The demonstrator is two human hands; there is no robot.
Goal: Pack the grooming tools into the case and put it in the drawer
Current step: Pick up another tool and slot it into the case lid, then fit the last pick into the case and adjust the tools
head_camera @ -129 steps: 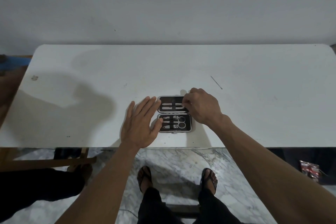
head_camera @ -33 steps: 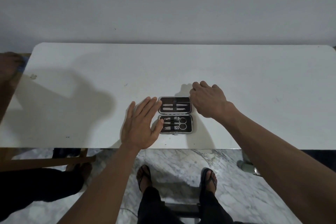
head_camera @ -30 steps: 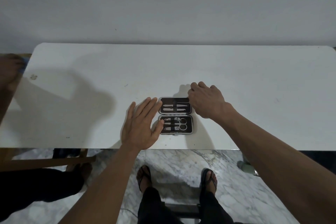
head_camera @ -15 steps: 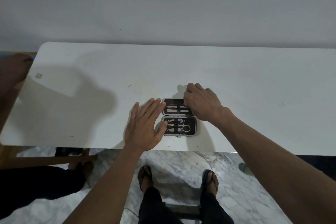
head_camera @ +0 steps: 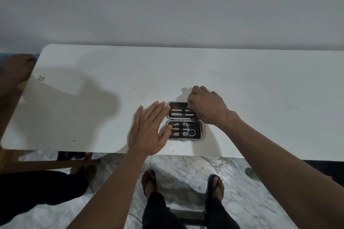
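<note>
Case (head_camera: 184,120), small black hinged grooming kit, lies open on white surface (head_camera: 93,98). Right hand (head_camera: 205,106) curled over far half, hiding its right end; grip unclear. Left hand (head_camera: 149,130) flat, fingers spread, touching left edge.

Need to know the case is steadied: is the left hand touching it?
Touching. The head view shows the left hand lying flat, its thumb tip resting on the left rim of the open case.
</note>
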